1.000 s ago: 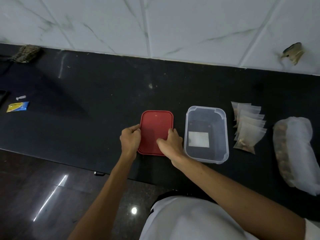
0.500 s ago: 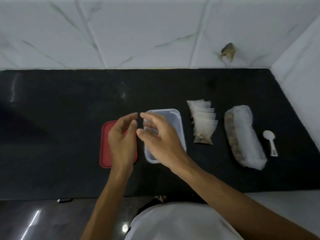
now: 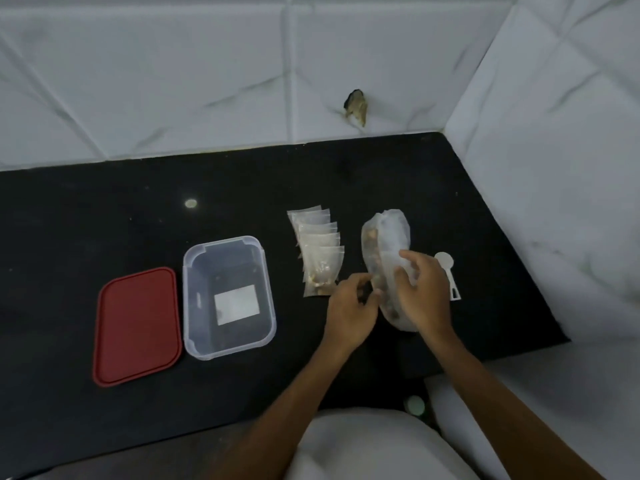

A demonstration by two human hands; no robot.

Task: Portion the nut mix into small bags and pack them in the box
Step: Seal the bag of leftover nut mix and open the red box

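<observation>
Hands are both working on the nut bag [image 3: 387,232], which is lying on the counter [image 3: 104,220] between the small bags [image 3: 320,252] and the spoon [image 3: 444,263]. Your right hand [image 3: 420,294] is sitting over the top of it, with bent fingers gripping the plastic. Your left hand [image 3: 349,308] is curling in at the near side and looks to be pinching the edge, though it is a bit blurry there. I think you are getting the bag open. Be pulling the two sides apart slowly, not tugging, because thin plastic is going to rip and nuts are going to roll all over. Be holding the mouth up while you are opening it. The spoon is lying just behind your right hand, so you are not needing to reach far for it. The nearest small bag is showing some nuts at its bottom. The box [image 3: 187,299] is waiting open with no bags in it, well to your left, and the lid [image 3: 136,323] is lying just beside it.
</observation>
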